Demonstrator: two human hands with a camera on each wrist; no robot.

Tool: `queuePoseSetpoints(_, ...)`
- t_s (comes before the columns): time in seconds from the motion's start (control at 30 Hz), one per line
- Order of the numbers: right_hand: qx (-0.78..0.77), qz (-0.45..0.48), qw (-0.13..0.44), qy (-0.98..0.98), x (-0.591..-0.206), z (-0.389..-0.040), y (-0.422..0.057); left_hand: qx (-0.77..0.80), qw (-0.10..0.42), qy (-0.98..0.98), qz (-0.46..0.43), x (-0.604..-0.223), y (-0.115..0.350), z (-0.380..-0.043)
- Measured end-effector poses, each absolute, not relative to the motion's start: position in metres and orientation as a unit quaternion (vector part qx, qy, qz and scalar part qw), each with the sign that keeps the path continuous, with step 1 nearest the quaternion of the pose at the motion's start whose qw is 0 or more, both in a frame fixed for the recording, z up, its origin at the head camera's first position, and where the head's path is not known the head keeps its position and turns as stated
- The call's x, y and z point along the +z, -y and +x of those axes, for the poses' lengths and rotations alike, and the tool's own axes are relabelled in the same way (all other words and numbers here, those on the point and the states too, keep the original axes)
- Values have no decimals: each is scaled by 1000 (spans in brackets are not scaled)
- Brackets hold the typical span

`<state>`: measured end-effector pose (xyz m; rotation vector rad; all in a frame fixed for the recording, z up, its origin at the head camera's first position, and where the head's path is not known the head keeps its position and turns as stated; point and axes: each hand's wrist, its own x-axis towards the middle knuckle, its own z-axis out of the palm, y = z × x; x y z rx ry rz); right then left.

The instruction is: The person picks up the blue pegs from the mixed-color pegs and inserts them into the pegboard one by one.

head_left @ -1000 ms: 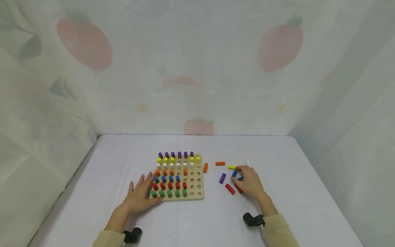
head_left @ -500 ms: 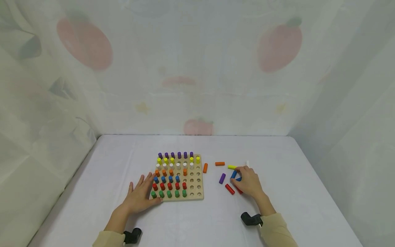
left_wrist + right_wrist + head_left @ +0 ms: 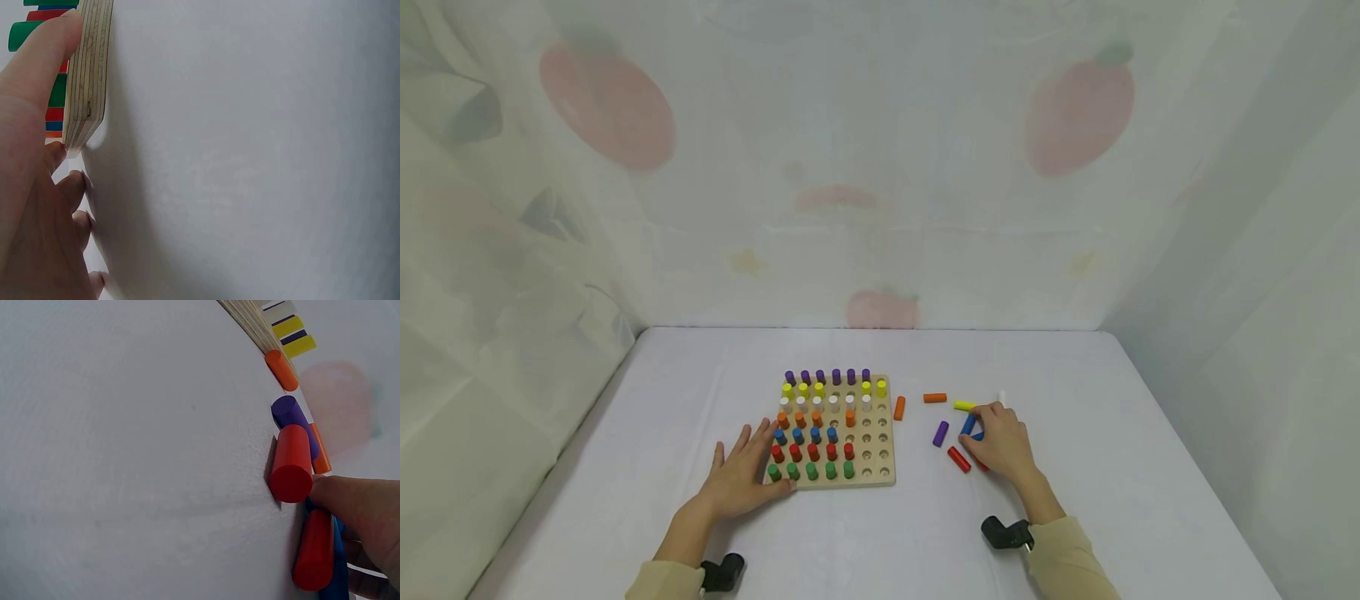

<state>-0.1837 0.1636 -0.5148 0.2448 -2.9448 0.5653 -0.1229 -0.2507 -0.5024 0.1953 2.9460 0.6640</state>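
Note:
A square wooden pegboard (image 3: 875, 446) carries upright pegs in rows of purple, yellow, white, orange, blue, red and green. My left hand (image 3: 741, 479) rests at its near left corner, fingers spread along the left side. In the left wrist view, the thumb (image 3: 59, 37) lies against the board's layered edge beside green pegs. Right of the board, my right hand (image 3: 1003, 442) reaches down over loose pegs, thumb and index finger around a blue peg (image 3: 968, 424). A second blue peg (image 3: 978, 435) lies partly under the hand. One red peg (image 3: 314, 550) sits by the thumb.
Around the right hand lie another red peg (image 3: 958, 459), a purple peg (image 3: 941, 433), a yellow peg (image 3: 965, 406) and a white peg (image 3: 1002, 397). Two orange pegs, one flat (image 3: 935, 398) and one slanted (image 3: 899, 408), lie nearer the board. A white cloth wall stands behind.
The right hand and forearm have shifted slightly left, and the thumb now covers more of the second blue peg. The left hand and pegboard have stayed put.

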Motion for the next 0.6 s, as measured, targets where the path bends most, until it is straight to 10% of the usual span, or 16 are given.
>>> queuePoseSetpoints(0.6, 226, 70, 61, 970, -511, -183, -165, 216, 56, -973, 64, -506, 252, -124)
